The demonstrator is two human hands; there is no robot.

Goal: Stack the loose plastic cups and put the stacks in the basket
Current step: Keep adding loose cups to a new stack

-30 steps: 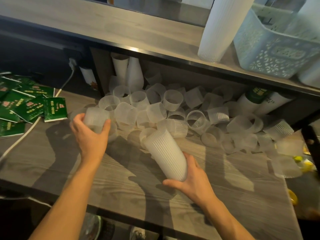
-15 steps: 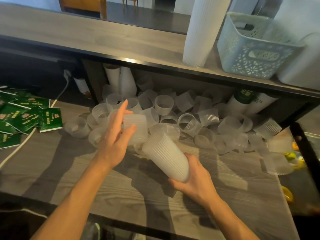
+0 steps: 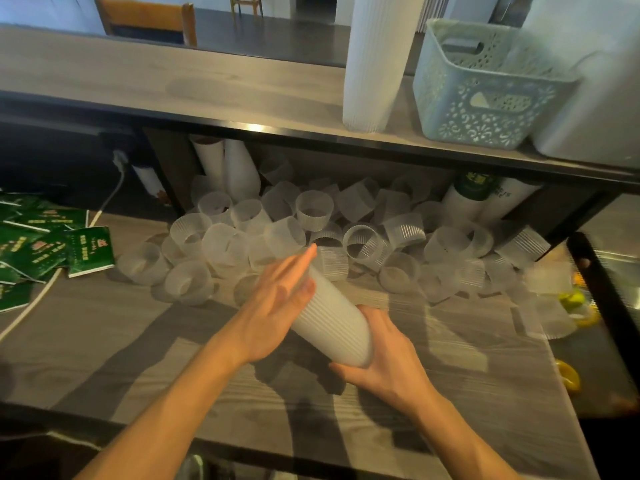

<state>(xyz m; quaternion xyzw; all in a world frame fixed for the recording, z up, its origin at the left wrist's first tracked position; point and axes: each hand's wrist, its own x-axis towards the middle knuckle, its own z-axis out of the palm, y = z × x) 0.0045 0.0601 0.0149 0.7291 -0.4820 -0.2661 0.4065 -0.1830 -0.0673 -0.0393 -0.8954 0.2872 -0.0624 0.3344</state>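
Note:
A stack of ribbed translucent cups (image 3: 334, 327) lies tilted over the lower wooden counter (image 3: 138, 358). My right hand (image 3: 384, 362) grips its near closed end from below. With straight fingers, my left hand (image 3: 277, 303) presses flat against the stack's far open end, hiding the rim. Several loose cups (image 3: 363, 237) lie piled behind the hands, under the upper shelf. The pale blue lattice basket (image 3: 485, 95) stands on the upper shelf at the right, and a tall white cup stack (image 3: 374, 60) stands left of it.
Green packets (image 3: 52, 251) and a white cable (image 3: 38, 299) lie at the counter's left. Tall cup stacks (image 3: 228, 168) stand at the back under the shelf's dark front edge (image 3: 311, 136). A black-rimmed tray with yellow items (image 3: 595, 306) is at the right.
My left hand carried a loose cup from the pile's left side over to the stack and now presses flat on the stack's open end. The right hand kept holding the stack.

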